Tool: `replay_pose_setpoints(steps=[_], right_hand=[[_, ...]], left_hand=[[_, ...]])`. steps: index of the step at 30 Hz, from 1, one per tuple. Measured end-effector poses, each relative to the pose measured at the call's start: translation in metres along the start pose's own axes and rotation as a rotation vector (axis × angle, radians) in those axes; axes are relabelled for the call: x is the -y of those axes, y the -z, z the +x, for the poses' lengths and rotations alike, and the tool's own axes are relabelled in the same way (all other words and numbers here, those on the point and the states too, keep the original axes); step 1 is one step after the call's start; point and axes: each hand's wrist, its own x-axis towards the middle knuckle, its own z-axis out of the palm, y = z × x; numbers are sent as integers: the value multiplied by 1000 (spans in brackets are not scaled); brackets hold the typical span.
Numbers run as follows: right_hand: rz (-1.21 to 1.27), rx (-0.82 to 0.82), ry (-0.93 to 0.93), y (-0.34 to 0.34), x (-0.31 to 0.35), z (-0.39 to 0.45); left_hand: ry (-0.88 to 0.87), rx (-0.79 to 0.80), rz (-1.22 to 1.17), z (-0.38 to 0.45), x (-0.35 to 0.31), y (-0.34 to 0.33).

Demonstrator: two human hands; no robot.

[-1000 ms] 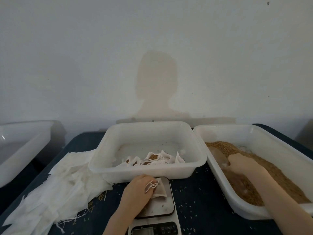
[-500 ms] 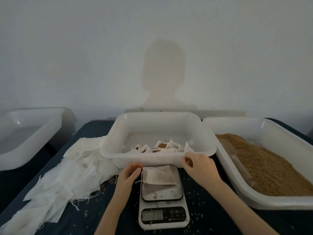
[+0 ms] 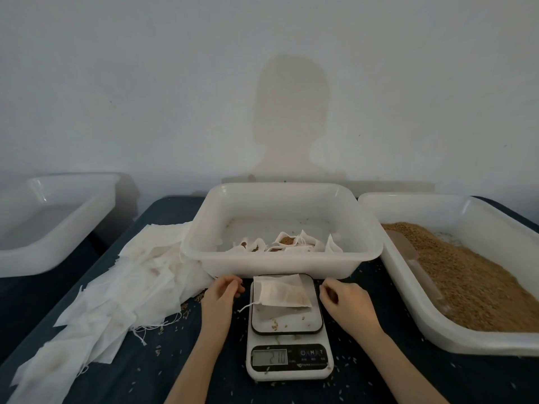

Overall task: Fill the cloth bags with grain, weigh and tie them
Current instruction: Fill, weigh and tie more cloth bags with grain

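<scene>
Your left hand (image 3: pixel 220 295) and right hand (image 3: pixel 347 301) hung loosely curled, holding nothing, beside the soft, light filled bag (image 3: pixel 281 293) on the scale (image 3: pixel 287 328) — best pinched at its drawstring neck (image 3: pixel 258 298).

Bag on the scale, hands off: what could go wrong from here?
1. The bag lies untied, its mouth toward the left hand; lifting it by the string could spill grain.
2. Loose grains lie on the scale platform beside the bag and probably add to the reading.
3. The bag's far edge sits near the middle tub; if it touches the wall, the weight may read off. The right hand hovers close too.
</scene>
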Motion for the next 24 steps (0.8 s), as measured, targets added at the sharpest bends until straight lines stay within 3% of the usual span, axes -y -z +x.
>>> replay_pose_setpoints(steps=[24], right_hand=[[97,27,-99,-1,-4,1]], left_hand=[[23,-16,63,4,6,1]])
